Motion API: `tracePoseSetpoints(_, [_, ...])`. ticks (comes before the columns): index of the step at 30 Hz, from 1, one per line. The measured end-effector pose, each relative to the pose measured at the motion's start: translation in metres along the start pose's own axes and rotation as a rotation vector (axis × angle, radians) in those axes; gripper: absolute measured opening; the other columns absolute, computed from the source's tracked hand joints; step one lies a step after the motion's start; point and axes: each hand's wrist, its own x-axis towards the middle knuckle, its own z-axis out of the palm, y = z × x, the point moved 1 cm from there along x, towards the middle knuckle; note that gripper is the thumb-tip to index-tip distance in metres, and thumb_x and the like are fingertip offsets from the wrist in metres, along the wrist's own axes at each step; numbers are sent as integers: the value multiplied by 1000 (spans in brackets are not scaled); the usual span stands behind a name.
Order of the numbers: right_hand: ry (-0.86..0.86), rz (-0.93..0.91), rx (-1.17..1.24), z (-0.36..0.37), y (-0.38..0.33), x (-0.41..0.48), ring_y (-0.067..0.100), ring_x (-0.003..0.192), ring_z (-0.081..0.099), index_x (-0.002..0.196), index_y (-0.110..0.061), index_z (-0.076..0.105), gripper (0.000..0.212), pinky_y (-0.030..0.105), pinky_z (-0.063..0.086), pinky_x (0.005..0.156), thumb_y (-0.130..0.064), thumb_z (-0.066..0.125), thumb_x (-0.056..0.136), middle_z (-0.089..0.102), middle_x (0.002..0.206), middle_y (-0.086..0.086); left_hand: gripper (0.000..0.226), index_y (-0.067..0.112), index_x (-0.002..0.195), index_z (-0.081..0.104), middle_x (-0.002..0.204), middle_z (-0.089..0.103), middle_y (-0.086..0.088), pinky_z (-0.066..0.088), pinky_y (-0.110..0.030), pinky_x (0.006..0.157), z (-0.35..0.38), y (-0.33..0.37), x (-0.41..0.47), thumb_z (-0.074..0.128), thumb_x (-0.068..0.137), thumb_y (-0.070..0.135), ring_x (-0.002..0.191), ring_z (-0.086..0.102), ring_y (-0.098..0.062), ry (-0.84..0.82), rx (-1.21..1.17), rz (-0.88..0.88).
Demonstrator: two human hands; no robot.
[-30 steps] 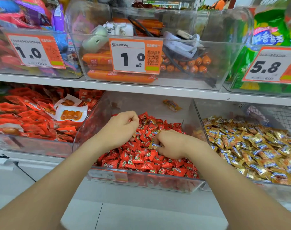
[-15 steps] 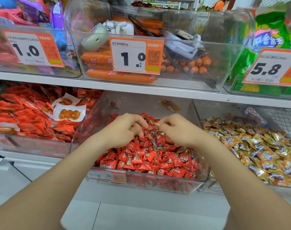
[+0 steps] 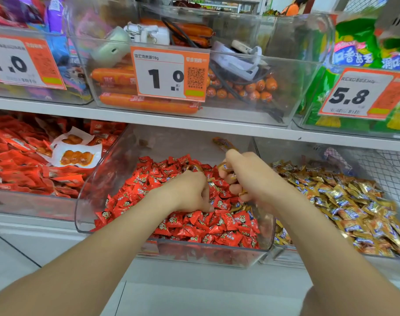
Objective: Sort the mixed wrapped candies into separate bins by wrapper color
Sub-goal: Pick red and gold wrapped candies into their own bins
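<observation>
Carry gold candies (image 3: 224, 166) clenched in right hand (image 3: 256, 182) fully over gold bin (image 3: 285, 255) before release, left hand (image 3: 187, 192) curled among red candies (image 3: 205, 226), hold unclear.

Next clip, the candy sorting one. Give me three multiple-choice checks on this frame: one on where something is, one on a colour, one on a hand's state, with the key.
1. Where does the bin of gold candies stand relative to the bin of red candies?
A. To its left
B. To its right
C. On the shelf above

2. What colour are the wrapped candies held in the right hand?
A. Gold
B. Green
C. Purple

3. How is the left hand posed?
A. Spread flat on the shelf edge
B. Fingers curled, down on the red pile
C. Gripping a price tag

Key:
1 B: the two bins stand side by side on the lower shelf, with the gold one on the right.
2 A: gold wrappers poke out between the curled fingers.
3 B: its knuckles are bent and its fingertips are among the red candies.
</observation>
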Motion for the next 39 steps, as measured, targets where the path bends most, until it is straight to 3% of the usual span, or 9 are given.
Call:
tracePoseSetpoints(4, [180, -242, -404, 3, -4, -9, 16, 42, 31, 55, -15, 38, 54, 33, 31, 51, -43, 43, 101, 35, 45, -2, 25, 12, 84, 64, 79, 69, -5, 43, -29, 58, -7, 4, -6, 73, 88, 34, 71, 58, -16, 96, -30, -30])
tracePoseSetpoints(7, [243, -380, -518, -2, 4, -6, 16, 44, 49, 52, -9, 56, 72, 35, 48, 63, -57, 47, 105, 50, 41, 2, 17, 22, 92, 48, 80, 62, -2, 48, -38, 61, -12, -1, -10, 59, 93, 35, 71, 58, -21, 195, 3, -22])
tracePoseSetpoints(12, [276, -554, -530, -21, 12, -5, 2, 76, 69, 114, -25, 78, 23, 32, 52, 92, -40, 67, 101, 75, 73, -13, 12, 33, 95, 49, 83, 58, 7, 37, -35, 57, -5, -12, -6, 40, 103, 35, 75, 57, -21, 179, 263, 31])
tracePoseSetpoints(16, [367, -626, -471, -29, 18, -10, 3, 72, 68, 94, -28, 81, 15, 32, 55, 82, -39, 71, 98, 70, 67, -16, 25, 41, 126, 60, 104, 48, 7, 54, -44, 87, -7, -22, -1, 62, 101, 41, 102, 58, -22, -38, 317, 38])
tracePoseSetpoints(20, [373, -629, -500, -21, 23, -11, 4, 71, 65, 90, -30, 80, 17, 35, 56, 74, -42, 69, 98, 64, 66, -20, 23, 39, 113, 67, 102, 47, 10, 53, -43, 91, -7, -24, 3, 71, 94, 51, 103, 58, -20, -28, 322, 62])
tracePoseSetpoints(26, [512, -613, -397, -24, 18, -16, 10, 65, 63, 87, -30, 75, 15, 36, 54, 71, -38, 66, 96, 64, 62, -12, 19, 34, 87, 50, 92, 49, 6, 52, -41, 82, -7, -13, -11, 43, 99, 47, 84, 54, -15, 113, 177, 119])
tracePoseSetpoints(31, [527, -263, -247, -51, 29, -11, 16, 75, 67, 84, -20, 76, 19, 29, 45, 66, -23, 59, 94, 72, 69, -2, 35, 21, 86, 53, 73, 60, 6, 48, -40, 66, -14, 12, -36, 36, 107, 43, 64, 53, -12, 322, -159, 154])
tracePoseSetpoints(34, [618, -266, -392, -81, 52, -13, 18, 72, 62, 96, -18, 75, 19, 30, 41, 66, -16, 57, 96, 67, 72, -6, 33, 24, 86, 49, 67, 49, 4, 37, -36, 59, -10, 41, -56, 38, 109, 45, 59, 41, -10, 334, -331, 194])
tracePoseSetpoints(39, [315, -275, -680, -129, 103, -27, 7, 82, 65, 108, -26, 78, 21, 32, 53, 84, -16, 75, 90, 70, 97, -7, 23, 27, 92, 52, 60, 46, 10, 31, -24, 52, -4, 115, -70, 43, 110, 37, 53, 38, -5, 330, -476, 329])
